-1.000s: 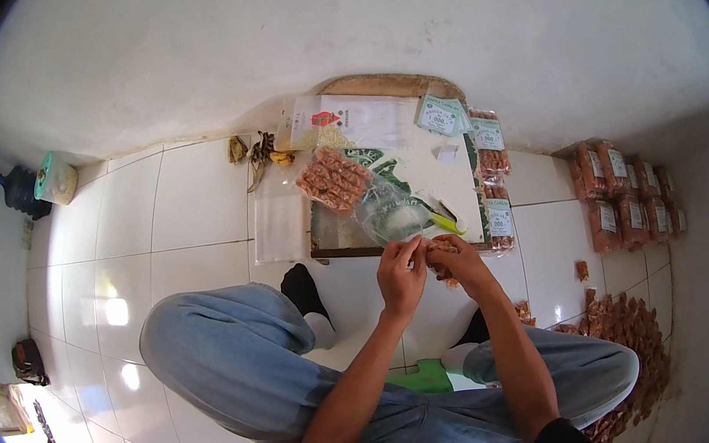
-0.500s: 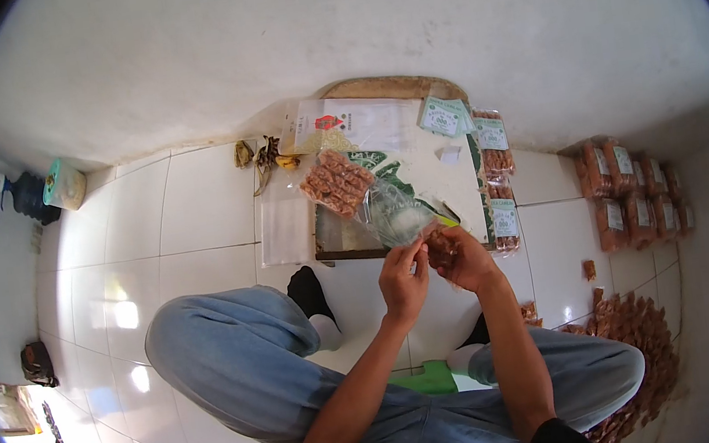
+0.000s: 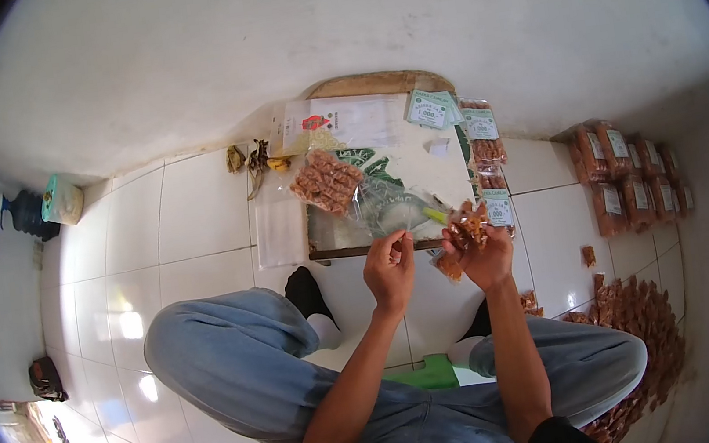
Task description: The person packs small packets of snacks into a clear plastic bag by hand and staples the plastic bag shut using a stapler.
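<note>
Pinching the edge of a clear bag (image 3: pixel 391 206) just below the center of the frame, the left hand (image 3: pixel 390 270) has thumb and forefinger together on thin plastic. Right of center, the right hand (image 3: pixel 492 259) is curled around a cluster of small brown packets (image 3: pixel 467 225), with 1 more showing below the fingers. A light pinch and a loose cradle look wisest: the plastic may crumple or stick to itself, and slick wrappers could slide from a crowded palm. A green strip (image 3: pixel 434 215) beside the right hand calls for clearance. The bag lies over a low table (image 3: pixel 446 176); a filled bag (image 3: pixel 326 181) sits left of center, and loose packets (image 3: pixel 638 333) heap at lower right.
</note>
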`<control>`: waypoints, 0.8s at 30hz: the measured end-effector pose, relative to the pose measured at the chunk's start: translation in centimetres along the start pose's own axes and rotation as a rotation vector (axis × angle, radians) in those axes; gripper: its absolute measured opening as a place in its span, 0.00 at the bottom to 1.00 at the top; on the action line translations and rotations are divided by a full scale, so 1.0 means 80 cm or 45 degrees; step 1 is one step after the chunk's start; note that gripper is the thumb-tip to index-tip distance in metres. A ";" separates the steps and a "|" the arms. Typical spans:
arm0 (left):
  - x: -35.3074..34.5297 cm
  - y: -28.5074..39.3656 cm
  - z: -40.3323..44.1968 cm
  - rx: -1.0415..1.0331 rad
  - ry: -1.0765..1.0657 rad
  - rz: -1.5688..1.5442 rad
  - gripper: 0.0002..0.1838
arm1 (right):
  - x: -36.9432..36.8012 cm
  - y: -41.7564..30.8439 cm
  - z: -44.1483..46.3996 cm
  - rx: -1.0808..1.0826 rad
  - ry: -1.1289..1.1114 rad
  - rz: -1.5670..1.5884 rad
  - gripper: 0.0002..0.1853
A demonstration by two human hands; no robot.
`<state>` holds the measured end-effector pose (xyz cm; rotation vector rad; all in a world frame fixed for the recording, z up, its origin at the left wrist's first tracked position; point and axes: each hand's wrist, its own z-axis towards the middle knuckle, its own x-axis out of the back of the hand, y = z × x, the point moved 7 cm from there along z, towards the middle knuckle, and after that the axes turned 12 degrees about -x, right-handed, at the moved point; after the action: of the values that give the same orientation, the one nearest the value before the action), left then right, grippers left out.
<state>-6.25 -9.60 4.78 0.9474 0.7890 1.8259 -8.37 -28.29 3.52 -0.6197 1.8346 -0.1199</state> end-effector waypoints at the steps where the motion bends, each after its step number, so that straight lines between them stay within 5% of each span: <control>1: 0.001 0.000 0.000 0.002 -0.008 0.022 0.07 | 0.007 -0.002 -0.003 0.001 0.000 0.002 0.28; 9: -0.007 0.000 0.001 0.132 -0.108 0.059 0.08 | 0.000 0.026 0.010 0.045 -0.124 -0.417 0.30; 17: -0.011 -0.033 -0.015 0.330 -0.079 -0.045 0.10 | 0.038 0.059 0.039 0.006 -0.035 -0.306 0.29; 24: -0.013 -0.020 -0.019 0.262 -0.074 -0.015 0.10 | 0.063 0.055 0.050 0.144 0.115 -0.891 0.29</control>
<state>-6.55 -10.16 2.45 1.1195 0.9568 1.7225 -7.43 -26.00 -3.84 -1.1663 1.6085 -0.7187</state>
